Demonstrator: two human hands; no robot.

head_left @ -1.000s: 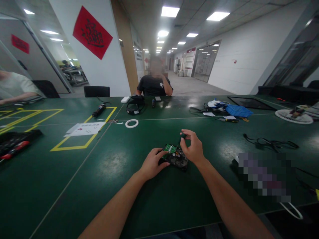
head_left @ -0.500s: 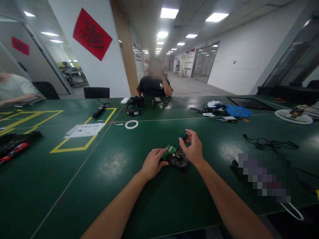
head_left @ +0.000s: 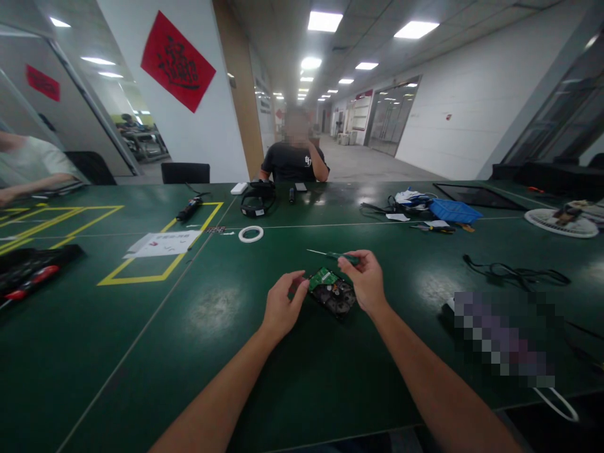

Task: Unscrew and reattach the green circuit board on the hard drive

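Observation:
A hard drive [head_left: 334,294] with a green circuit board [head_left: 324,277] lies on the green table between my hands. My right hand [head_left: 368,277] grips a screwdriver [head_left: 343,257] by its dark green handle. The thin shaft points left, above the far side of the drive and clear of it. At the drive's left edge is my left hand [head_left: 284,301], its fingers and thumb apart and curved. Whether its fingertips touch the drive I cannot tell.
A white ring [head_left: 250,234] and a paper sheet [head_left: 163,244] lie ahead to the left. A blue basket [head_left: 455,211], black cable [head_left: 514,272] and blurred-out object [head_left: 504,340] are on the right. Across the table sits a person [head_left: 296,160].
The screwdriver has come up off the drive and tipped over, its shaft now pointing left. My left hand has drawn back from the circuit board towards the drive's left edge.

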